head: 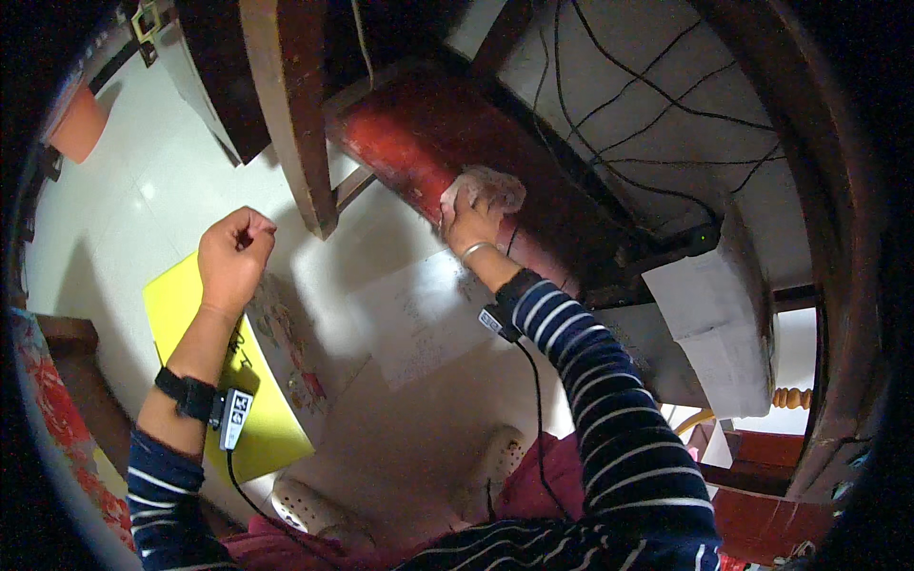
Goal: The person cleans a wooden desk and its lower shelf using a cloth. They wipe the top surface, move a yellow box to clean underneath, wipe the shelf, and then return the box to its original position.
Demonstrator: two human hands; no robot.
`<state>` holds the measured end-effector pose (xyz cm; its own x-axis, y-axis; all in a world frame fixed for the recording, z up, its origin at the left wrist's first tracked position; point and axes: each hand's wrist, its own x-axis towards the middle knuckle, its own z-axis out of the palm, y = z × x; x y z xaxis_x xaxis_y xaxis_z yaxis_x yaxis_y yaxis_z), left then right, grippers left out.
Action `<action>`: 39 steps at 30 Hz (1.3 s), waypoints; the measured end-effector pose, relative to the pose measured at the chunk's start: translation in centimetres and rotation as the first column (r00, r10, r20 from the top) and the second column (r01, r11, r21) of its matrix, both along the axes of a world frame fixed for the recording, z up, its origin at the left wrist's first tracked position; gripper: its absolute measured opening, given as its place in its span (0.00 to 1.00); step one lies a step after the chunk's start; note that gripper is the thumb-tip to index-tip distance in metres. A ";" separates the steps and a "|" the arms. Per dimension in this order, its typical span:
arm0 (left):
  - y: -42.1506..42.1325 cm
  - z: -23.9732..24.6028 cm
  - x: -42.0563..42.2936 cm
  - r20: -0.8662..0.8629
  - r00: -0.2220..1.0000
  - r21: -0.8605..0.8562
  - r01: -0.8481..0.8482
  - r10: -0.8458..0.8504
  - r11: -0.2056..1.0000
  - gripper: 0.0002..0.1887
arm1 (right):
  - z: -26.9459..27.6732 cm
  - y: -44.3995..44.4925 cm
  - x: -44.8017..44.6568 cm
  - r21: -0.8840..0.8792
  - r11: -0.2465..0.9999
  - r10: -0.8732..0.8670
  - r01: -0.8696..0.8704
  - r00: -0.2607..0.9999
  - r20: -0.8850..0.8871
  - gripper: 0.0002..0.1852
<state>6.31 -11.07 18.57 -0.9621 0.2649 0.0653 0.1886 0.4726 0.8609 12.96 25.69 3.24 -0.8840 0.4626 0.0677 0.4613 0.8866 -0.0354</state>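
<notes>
My right hand (473,225) presses a crumpled pale cloth (505,187) onto a dark red wooden board (400,153) low under the furniture. Its fingers are spread over the cloth, and part of the cloth bulges out past them. My left hand (235,253) is curled into a loose fist in the air, and I see nothing in it. Below that hand and forearm stands a bright yellow box or panel (268,421) with dark marks. A brown wooden leg (296,128) rises between my left hand and the red board.
Black cables (635,75) tangle behind the board, near a black device (685,243) with a green light. A white paper-covered box (721,335) stands at right. An orange pot (80,125) is at far left. Clogs (307,503) are on my feet on the pale floor (171,168).
</notes>
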 end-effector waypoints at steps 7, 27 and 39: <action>0.0 -0.2 0.0 -0.021 1.000 0.075 0.009 -0.007 0.997 0.04 | 1.9 7.3 -9.1 0.516 0.820 0.271 -0.246 0.962 0.029 0.25; 0.1 -0.1 0.4 -0.034 0.999 0.113 -0.025 0.029 0.993 0.04 | 3.0 12.9 -19.5 0.368 0.899 0.283 -0.239 0.956 -0.070 0.12; -0.4 -0.5 0.4 0.053 0.999 0.144 -0.016 0.008 0.989 0.04 | 1.2 13.9 -13.7 0.369 0.924 0.190 -0.103 0.960 -0.207 0.17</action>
<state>6.66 -11.43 18.11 -0.9683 0.2446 0.0513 0.1364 0.3450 0.9287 -0.76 39.63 4.46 -0.8782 0.2370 0.4154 0.3421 0.9183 0.1993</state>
